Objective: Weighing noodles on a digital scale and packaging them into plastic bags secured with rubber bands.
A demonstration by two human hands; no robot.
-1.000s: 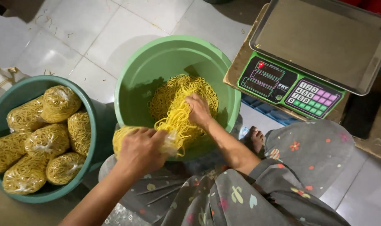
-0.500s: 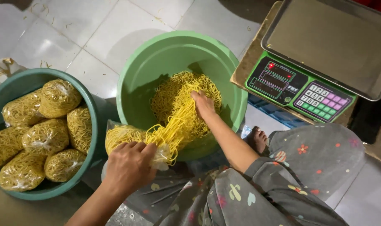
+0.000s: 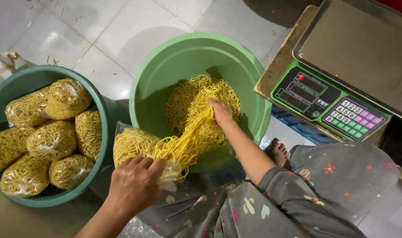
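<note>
My left hand grips the mouth of a clear plastic bag partly filled with yellow noodles, held at the near rim of a light green basin. My right hand reaches into that basin and clutches a bunch of yellow noodles that stretches from the heap toward the bag's opening. The loose noodle heap lies in the bottom of the basin.
A darker teal basin on the left holds several filled noodle bags. A digital weighing scale with a metal pan and keypad stands at upper right. White tiled floor lies behind; my patterned skirt and a bare foot are below.
My left hand has drawn the bag lower and left, away from the basin. My right hand stays in the basin, with a strand of noodles now stretched out toward the bag.
</note>
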